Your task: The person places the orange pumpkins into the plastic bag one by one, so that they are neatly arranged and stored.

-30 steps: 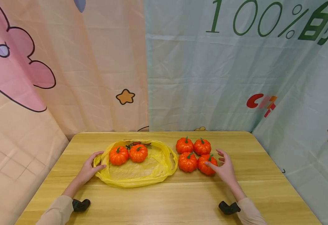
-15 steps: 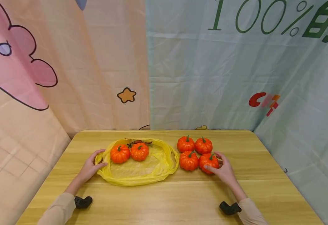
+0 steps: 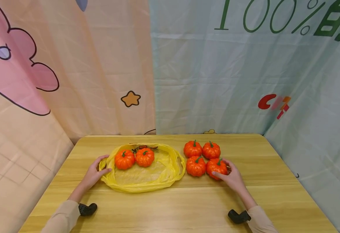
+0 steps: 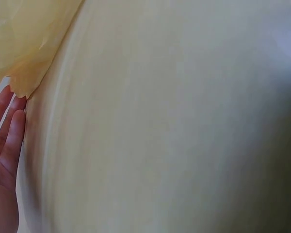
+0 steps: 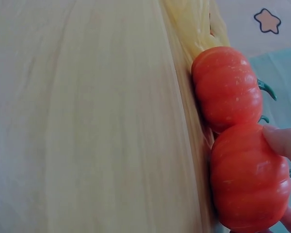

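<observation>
At the left end of a yellow plastic bag [image 3: 140, 187], my left hand [image 3: 92, 174] touches the rim, thumb and fingers spread apart. Its fingers [image 4: 13, 136] look fairly straight against the plastic in the left wrist view. The bag lies with its mouth wide, and two small orange pumpkins [image 3: 124, 159] sit inside at the back left. My right hand [image 3: 234, 178] holds the front right pumpkin [image 5: 250, 179] of a cluster, thumb on its near side and fingers round the far right. That pumpkin is close beside another pumpkin [image 5: 228, 90] with a green stem.
Two more pumpkins [image 3: 192, 149] stand behind, just right of the bag. All this lies on a light wooden table [image 3: 164, 213]. Printed curtains [image 3: 108, 81] hang behind and at both sides. A black device [image 3: 239, 216] sits at each wrist.
My right hand has closed in on the front right pumpkin, its fingers now against the far side. The left hand stays at the bag's rim. The head view has shifted slightly.
</observation>
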Action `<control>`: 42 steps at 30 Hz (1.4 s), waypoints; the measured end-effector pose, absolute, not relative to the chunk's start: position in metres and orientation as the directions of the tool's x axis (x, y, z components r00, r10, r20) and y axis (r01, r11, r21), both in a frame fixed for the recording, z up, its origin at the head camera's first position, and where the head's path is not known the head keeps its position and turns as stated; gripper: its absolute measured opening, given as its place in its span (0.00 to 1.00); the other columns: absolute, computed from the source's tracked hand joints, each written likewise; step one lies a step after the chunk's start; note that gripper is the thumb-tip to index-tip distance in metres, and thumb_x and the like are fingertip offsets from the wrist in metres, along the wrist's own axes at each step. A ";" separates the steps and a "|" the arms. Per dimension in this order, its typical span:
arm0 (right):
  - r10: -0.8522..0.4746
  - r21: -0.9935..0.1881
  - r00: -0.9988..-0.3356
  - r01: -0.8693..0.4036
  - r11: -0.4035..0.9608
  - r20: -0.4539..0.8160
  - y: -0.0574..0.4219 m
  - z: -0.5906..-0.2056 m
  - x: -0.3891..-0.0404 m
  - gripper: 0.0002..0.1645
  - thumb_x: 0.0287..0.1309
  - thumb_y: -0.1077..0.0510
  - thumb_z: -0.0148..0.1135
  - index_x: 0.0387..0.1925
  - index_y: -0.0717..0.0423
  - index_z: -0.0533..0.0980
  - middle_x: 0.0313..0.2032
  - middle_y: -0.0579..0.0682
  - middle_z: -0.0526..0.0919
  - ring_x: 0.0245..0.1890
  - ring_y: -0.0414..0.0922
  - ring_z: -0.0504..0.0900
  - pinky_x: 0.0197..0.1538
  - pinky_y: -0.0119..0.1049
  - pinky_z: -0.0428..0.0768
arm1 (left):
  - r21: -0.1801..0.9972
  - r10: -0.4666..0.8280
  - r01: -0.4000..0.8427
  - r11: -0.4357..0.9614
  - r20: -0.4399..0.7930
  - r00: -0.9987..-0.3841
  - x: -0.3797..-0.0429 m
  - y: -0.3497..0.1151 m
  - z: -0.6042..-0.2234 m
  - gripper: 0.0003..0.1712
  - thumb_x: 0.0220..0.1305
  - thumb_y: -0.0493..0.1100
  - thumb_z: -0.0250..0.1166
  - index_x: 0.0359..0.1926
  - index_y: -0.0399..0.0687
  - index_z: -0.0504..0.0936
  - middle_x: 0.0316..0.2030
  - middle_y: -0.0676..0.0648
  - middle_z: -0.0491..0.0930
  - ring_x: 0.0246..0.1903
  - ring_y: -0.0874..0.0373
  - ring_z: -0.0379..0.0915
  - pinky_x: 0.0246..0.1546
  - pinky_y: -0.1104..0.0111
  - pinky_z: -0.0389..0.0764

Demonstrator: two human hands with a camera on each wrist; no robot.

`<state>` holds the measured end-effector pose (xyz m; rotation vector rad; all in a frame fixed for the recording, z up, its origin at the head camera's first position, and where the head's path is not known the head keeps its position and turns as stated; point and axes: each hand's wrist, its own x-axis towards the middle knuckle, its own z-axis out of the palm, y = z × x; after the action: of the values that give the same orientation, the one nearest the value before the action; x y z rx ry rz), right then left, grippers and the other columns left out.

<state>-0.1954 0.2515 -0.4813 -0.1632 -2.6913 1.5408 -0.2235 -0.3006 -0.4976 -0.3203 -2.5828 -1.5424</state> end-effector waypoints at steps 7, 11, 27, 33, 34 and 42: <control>0.108 -0.859 -0.994 0.074 0.507 -0.022 0.252 -0.481 -0.195 0.47 0.51 0.51 0.71 0.68 0.62 0.59 0.63 0.64 0.66 0.57 0.59 0.72 0.58 0.47 0.73 | 0.868 0.114 0.221 0.444 0.190 -0.975 -0.222 -0.299 -0.497 0.34 0.63 0.37 0.64 0.66 0.34 0.62 0.65 0.29 0.60 0.48 0.87 0.58 0.44 0.90 0.68; 0.111 -0.863 -0.994 0.073 0.500 -0.020 0.251 -0.481 -0.195 0.47 0.52 0.52 0.71 0.68 0.62 0.59 0.64 0.65 0.65 0.57 0.60 0.72 0.60 0.50 0.71 | 0.869 0.114 0.214 0.446 0.182 -0.977 -0.222 -0.299 -0.497 0.34 0.63 0.37 0.63 0.67 0.34 0.61 0.66 0.29 0.59 0.48 0.87 0.58 0.43 0.90 0.68; 0.138 -0.857 -0.990 0.095 0.507 -0.028 0.247 -0.482 -0.194 0.48 0.51 0.52 0.71 0.69 0.61 0.58 0.63 0.63 0.66 0.57 0.58 0.71 0.58 0.46 0.71 | 0.866 0.087 0.154 0.475 0.128 -0.988 -0.223 -0.299 -0.494 0.35 0.64 0.41 0.63 0.68 0.39 0.61 0.68 0.31 0.58 0.51 0.80 0.55 0.45 0.90 0.66; 0.153 -0.861 -0.988 0.079 0.502 -0.001 0.246 -0.479 -0.194 0.46 0.51 0.54 0.71 0.68 0.62 0.60 0.62 0.65 0.67 0.55 0.58 0.72 0.56 0.43 0.71 | 0.865 0.088 0.178 0.469 0.155 -0.984 -0.225 -0.298 -0.494 0.34 0.64 0.40 0.64 0.68 0.37 0.61 0.67 0.32 0.59 0.54 0.78 0.56 0.47 0.91 0.63; 0.154 -0.861 -0.988 0.079 0.503 -0.001 0.245 -0.478 -0.194 0.46 0.51 0.54 0.71 0.68 0.62 0.60 0.62 0.65 0.66 0.55 0.58 0.72 0.57 0.44 0.71 | 0.863 0.091 0.186 0.469 0.162 -0.983 -0.226 -0.298 -0.494 0.34 0.64 0.40 0.64 0.67 0.37 0.61 0.67 0.32 0.59 0.55 0.76 0.56 0.47 0.92 0.62; 0.173 -0.870 -0.985 0.092 0.484 -0.008 0.247 -0.478 -0.189 0.48 0.51 0.52 0.72 0.68 0.60 0.59 0.64 0.62 0.66 0.57 0.58 0.71 0.57 0.44 0.71 | 0.866 0.094 0.209 0.455 0.186 -0.978 -0.223 -0.299 -0.498 0.34 0.63 0.39 0.64 0.67 0.35 0.62 0.67 0.31 0.59 0.53 0.82 0.55 0.47 0.92 0.62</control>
<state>-0.1893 0.2467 -0.4781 -0.2359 -2.6354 1.5380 -0.2235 -0.2993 -0.4978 -0.2701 -2.5833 -1.5611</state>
